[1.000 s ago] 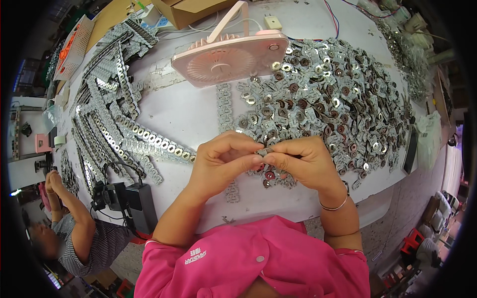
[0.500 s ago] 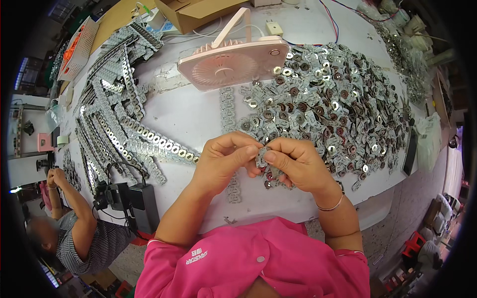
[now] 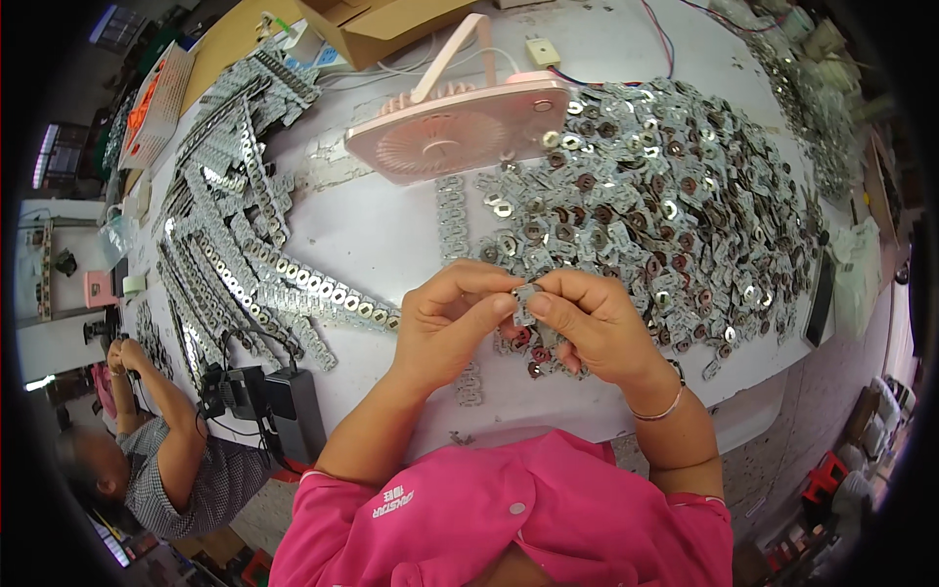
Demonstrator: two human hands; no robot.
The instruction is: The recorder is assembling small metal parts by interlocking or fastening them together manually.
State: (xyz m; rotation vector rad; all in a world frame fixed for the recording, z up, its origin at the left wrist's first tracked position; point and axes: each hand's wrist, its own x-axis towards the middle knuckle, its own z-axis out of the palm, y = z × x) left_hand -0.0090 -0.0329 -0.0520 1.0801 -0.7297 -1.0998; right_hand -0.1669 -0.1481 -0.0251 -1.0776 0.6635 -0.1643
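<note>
In front of my chest, both hands pinch one small grey metal piece (image 3: pixel 523 307), its flat face partly covered by my fingers. My left hand (image 3: pixel 452 321) grips its left edge between thumb and fingertips. On the other side my right hand (image 3: pixel 599 325) holds it, thumb across the front. Beneath my hands a strip of joined metal pieces (image 3: pixel 452 217) lies on the white table, its middle hidden by my left hand. A large heap of loose metal pieces (image 3: pixel 646 220), some with round dark or shiny discs, spreads beyond my right hand.
A pink fan (image 3: pixel 455 132) stands beyond my hands. Many linked strips (image 3: pixel 225 235) are piled at the left, near a black box with cables (image 3: pixel 291 411). A cardboard box (image 3: pixel 381 24) sits at the back. Another person (image 3: pixel 176 450) works at the far left.
The view has shifted slightly. My hands remain close together on the small metal piece, whose face now shows a little more between my thumbs.
</note>
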